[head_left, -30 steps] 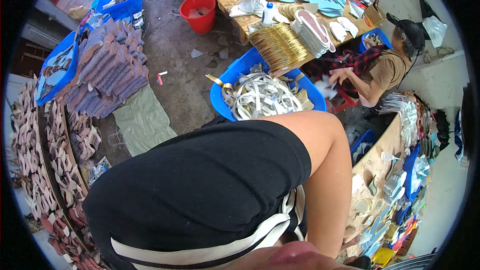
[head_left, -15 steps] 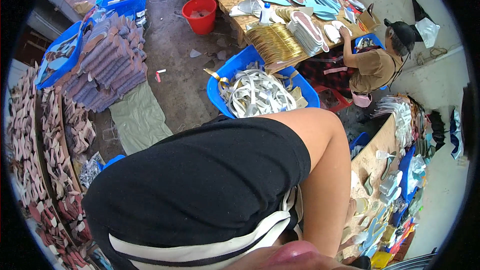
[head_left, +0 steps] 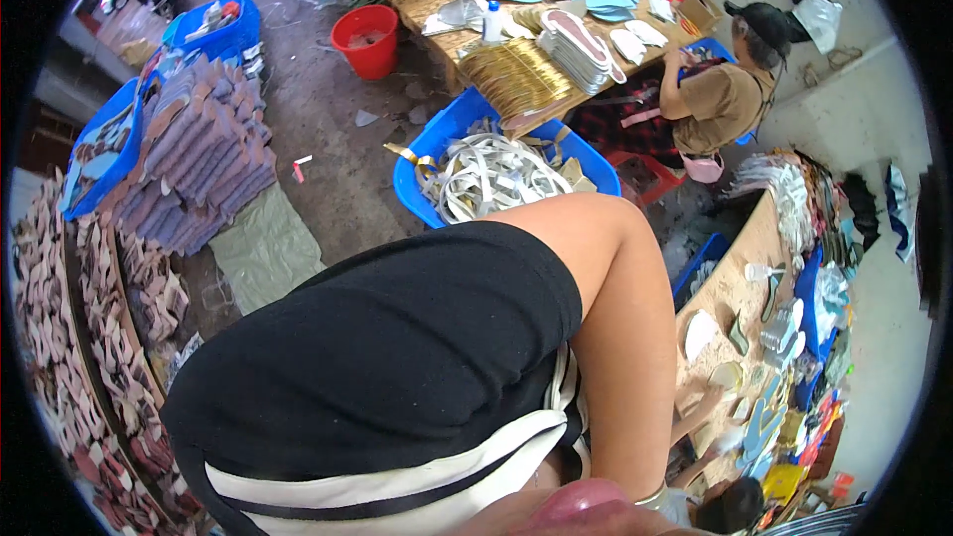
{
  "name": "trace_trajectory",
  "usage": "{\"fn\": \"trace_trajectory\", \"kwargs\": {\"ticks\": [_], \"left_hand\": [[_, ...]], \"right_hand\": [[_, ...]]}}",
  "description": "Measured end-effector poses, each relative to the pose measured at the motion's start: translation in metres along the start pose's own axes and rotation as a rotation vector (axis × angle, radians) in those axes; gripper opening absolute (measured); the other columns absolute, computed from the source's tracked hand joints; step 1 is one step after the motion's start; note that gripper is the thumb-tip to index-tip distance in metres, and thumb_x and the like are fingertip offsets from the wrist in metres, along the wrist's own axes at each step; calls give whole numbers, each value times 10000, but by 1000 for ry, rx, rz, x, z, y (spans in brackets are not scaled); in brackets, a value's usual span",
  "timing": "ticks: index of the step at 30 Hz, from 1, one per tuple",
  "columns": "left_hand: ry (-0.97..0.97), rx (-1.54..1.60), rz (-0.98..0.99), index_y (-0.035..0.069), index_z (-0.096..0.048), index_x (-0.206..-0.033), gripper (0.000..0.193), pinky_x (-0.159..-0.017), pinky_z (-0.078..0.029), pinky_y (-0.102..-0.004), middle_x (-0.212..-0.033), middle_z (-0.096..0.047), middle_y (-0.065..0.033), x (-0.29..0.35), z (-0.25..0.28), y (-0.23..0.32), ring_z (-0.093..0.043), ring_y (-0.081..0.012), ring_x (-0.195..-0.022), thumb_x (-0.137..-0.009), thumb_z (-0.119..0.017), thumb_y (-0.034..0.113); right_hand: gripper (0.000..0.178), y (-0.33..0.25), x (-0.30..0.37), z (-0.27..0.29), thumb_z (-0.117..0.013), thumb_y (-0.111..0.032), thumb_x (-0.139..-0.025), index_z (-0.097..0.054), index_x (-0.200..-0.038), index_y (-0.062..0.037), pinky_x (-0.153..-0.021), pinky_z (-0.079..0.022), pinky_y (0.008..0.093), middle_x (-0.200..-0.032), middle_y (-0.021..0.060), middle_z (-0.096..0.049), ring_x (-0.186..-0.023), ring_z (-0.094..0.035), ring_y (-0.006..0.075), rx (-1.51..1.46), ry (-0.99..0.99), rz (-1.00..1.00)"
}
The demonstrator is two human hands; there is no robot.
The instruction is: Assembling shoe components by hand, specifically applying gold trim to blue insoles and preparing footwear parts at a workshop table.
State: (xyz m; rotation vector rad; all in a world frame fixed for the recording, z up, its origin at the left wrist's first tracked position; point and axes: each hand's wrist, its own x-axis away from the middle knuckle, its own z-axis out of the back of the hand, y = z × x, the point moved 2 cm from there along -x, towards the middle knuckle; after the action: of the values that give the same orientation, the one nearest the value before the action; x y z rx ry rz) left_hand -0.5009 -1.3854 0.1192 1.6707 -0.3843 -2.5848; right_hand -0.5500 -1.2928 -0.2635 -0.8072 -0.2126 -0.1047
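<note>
Neither of my hands shows. One of my arms lies bent across the view, in a black sleeve with white stripes, and its bare forearm runs down to the lower edge. I cannot make out which arm it is. Just beyond the elbow stands a blue plastic basket, heaped with white and gold straps. Above it, a stack of gold strips sits at the corner of a wooden table. Beside the strips are stacked shoe insoles and a white bottle with a blue cap.
A seated co-worker in a brown shirt works at the table's right. Another person's arm reaches over the right workbench. Left are a tall grey-purple stack, shoe-part racks and green sheeting. A red bucket stands on the floor.
The surroundings have shifted in the view, mostly leftward. The co-worker's hand has left the white pieces and is nearer the blue container. A hand now shows at the table's far edge.
</note>
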Motion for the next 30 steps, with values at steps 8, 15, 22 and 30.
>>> {"fn": "trace_trajectory", "kwargs": {"ticks": [8,15,22,30], "left_hand": [[-71,71,-49,-46,-591,-1028,276,-825,-415,-441,-1059,-573,-222,-2,-4,8,-536,-364,-942,-901,-483,174],[-98,75,-47,-41,-592,-1021,272,-818,-420,-440,-1057,-573,-216,-5,-18,-6,-539,-360,-937,-900,-487,178],[-109,20,-13,-36,-592,-1015,268,-812,-424,-439,-1055,-574,-210,4,-14,1,-543,-357,-931,-898,-491,183],[-97,-61,23,-31,-593,-1007,264,-804,-430,-437,-1052,-574,-202,-4,-33,-26,-546,-354,-925,-896,-495,188]], "right_hand": [[224,11,24,13,-551,-192,-889,-631,-970,0,-651,-451,286,-793,67,-619,-724,-569,153,-28,123,-77],[222,14,34,10,-552,-192,-888,-632,-968,-1,-652,-452,287,-797,70,-621,-727,-572,155,-54,163,-100],[220,13,31,10,-552,-192,-887,-632,-966,-2,-653,-453,288,-801,74,-624,-730,-575,157,-70,150,-78],[219,12,35,8,-552,-191,-887,-633,-963,-3,-655,-454,289,-806,77,-627,-733,-578,159,-73,111,-56]]}}
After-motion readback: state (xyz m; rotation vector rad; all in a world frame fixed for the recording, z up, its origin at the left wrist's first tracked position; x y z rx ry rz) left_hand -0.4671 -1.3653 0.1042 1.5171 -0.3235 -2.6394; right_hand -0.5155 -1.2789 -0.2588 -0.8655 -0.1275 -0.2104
